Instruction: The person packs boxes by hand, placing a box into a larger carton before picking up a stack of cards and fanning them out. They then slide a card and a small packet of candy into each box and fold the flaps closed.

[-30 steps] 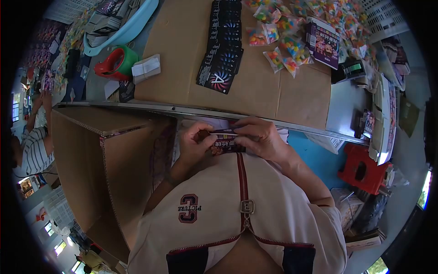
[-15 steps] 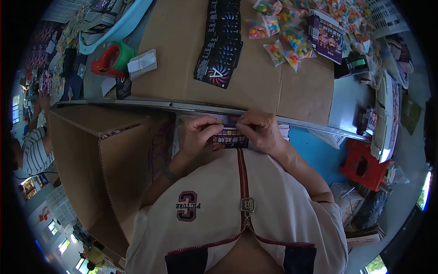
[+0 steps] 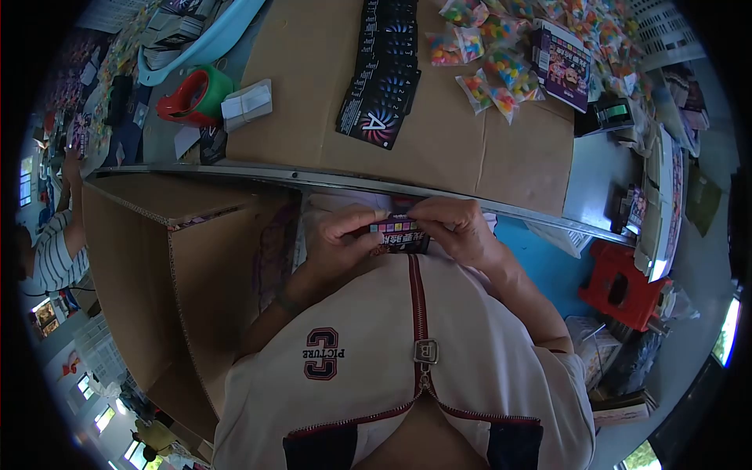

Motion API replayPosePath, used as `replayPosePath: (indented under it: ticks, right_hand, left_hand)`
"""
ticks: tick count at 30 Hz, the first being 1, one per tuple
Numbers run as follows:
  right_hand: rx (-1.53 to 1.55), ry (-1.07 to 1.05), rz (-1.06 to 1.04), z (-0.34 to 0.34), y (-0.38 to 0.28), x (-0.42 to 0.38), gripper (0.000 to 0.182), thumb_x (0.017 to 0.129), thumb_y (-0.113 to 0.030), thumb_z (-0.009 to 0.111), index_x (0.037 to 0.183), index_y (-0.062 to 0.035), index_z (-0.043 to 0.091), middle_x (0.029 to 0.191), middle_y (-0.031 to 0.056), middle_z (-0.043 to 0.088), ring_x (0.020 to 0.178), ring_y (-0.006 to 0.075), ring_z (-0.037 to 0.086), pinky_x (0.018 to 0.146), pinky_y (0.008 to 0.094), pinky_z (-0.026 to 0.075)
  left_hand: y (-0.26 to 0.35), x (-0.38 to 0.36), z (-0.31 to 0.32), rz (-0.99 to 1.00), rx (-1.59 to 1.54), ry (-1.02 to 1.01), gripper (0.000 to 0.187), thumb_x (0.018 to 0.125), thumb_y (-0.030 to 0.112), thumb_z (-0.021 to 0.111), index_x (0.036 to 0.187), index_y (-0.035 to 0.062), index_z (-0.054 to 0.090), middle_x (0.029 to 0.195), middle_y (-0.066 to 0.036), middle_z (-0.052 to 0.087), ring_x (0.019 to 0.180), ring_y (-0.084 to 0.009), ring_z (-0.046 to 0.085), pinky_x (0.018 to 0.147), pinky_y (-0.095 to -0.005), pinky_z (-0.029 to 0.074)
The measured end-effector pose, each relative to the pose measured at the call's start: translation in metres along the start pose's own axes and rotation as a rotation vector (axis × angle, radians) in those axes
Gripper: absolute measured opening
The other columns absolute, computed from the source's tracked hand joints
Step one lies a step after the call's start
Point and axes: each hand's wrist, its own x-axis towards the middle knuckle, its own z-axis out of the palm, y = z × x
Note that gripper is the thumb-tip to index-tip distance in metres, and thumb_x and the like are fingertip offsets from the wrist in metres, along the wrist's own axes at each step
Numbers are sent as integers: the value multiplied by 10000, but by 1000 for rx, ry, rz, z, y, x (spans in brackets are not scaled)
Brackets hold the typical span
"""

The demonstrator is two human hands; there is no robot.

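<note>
The person wears a cream shirt (image 3: 368,313) with a red-edged zip, which fills the bottom centre of the frame. Just above it, at the centre, is a small purple printed box (image 3: 401,228) with a row of coloured squares and pale Chinese lettering. The left hand (image 3: 345,239) pinches its left end between thumb and fingers; the right hand (image 3: 460,233) pinches the upper right end, thumb and forefinger close together. Whether the box touches the shirt cannot be told.

At left stands an open corrugated carton (image 3: 133,258); at right, a red plastic stool (image 3: 627,282). Beyond the hands, a metal table edge (image 3: 329,180) crosses the frame. Above it lies a cardboard sheet (image 3: 290,141), bearing 1 overlapping column of black playing cards (image 3: 380,90) at top centre. At upper left are a banded stack of white cards (image 3: 247,103), a red-and-green tape dispenser (image 3: 218,92) and a light-blue basin (image 3: 210,37). At upper right, clear bags of coloured sweets (image 3: 509,66) lie beside another purple box (image 3: 565,69). A striped sleeve (image 3: 55,254) of 1 co-worker shows at far left.
</note>
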Motion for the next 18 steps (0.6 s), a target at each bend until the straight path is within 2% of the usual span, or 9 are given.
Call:
replayPosePath:
  ticks: [3, 5, 6, 9, 10, 12, 14, 17, 18]
  right_hand:
    - [-1, -114, -27, -3, -2, -2, 240, 793, 58, 656, 1023, -3, 680, 941, 162, 670, 816, 292, 657, 708, 331, 522]
    - [-26, -150, -49, -8, -5, 2, 290, 788, 64, 652, 1066, -18, 677, 1003, 171, 666, 830, 299, 653, 724, 338, 525]
    - [-240, -98, -125, -9, -7, 5, 356, 774, 46, 664, 1118, -49, 665, 1114, 161, 641, 892, 297, 648, 751, 349, 531]
    - [-614, -17, -330, -6, -23, 22, 498, 718, 13, 694, 1197, -110, 639, 1268, 136, 594, 977, 288, 629, 788, 364, 535]
    - [-763, 8, -450, -3, -28, 31, 572, 677, -1, 710, 1225, -140, 626, 1310, 120, 572, 1000, 280, 617, 798, 367, 533]
    - [-739, -50, -481, 4, -30, 45, 575, 659, -9, 713, 1213, -132, 624, 1293, 123, 580, 995, 286, 616, 808, 370, 529]
    - [-675, -176, -529, 7, -31, 63, 583, 622, -27, 718, 1190, -115, 620, 1260, 128, 597, 984, 297, 615, 827, 374, 522]
    - [-475, -38, -514, 10, -37, 89, 513, 642, -10, 710, 1142, -65, 612, 1133, 153, 637, 930, 327, 630, 797, 394, 522]
    - [-406, -66, -400, 10, -41, 94, 397, 719, -48, 705, 1101, -24, 600, 1013, 176, 646, 899, 358, 633, 773, 418, 516]
  left_hand:
    - [3, -10, -1, -81, 123, -104, 186, 880, 29, 646, 1053, -33, 675, 904, -111, 683, 797, -158, 650, 737, -258, 510]
    - [-8, -7, -2, 34, 95, -6, 206, 878, 13, 641, 1076, -32, 671, 925, -99, 691, 816, -150, 656, 752, -252, 516]
    - [-14, -4, -7, 51, 94, -7, 206, 878, 13, 641, 1076, -32, 671, 925, -99, 691, 816, -150, 656, 752, -252, 516]
    - [-17, 11, -24, -110, -321, 417, 168, 885, 13, 633, 1034, -55, 671, 966, -78, 695, 842, -119, 656, 754, -250, 526]
    - [-12, 18, -29, -96, -324, 415, 168, 885, 13, 633, 1034, -55, 671, 966, -78, 695, 842, -119, 656, 754, -250, 526]
    - [-5, 24, -39, -236, -538, 465, 178, 910, 50, 615, 1042, -57, 667, 948, -88, 696, 851, -109, 649, 757, -257, 530]
    - [-6, 24, -45, -200, -498, 429, 211, 926, 70, 592, 1090, -54, 636, 974, -90, 690, 843, -111, 651, 768, -271, 538]
    - [4, 20, -44, -111, -461, 619, 255, 934, 22, 543, 1175, -52, 575, 1078, -112, 661, 891, -139, 651, 814, -273, 521]
    - [1, 19, -40, 74, -174, 602, 433, 893, 84, 614, 1266, -61, 450, 1173, -161, 582, 1011, -198, 590, 891, -317, 475]
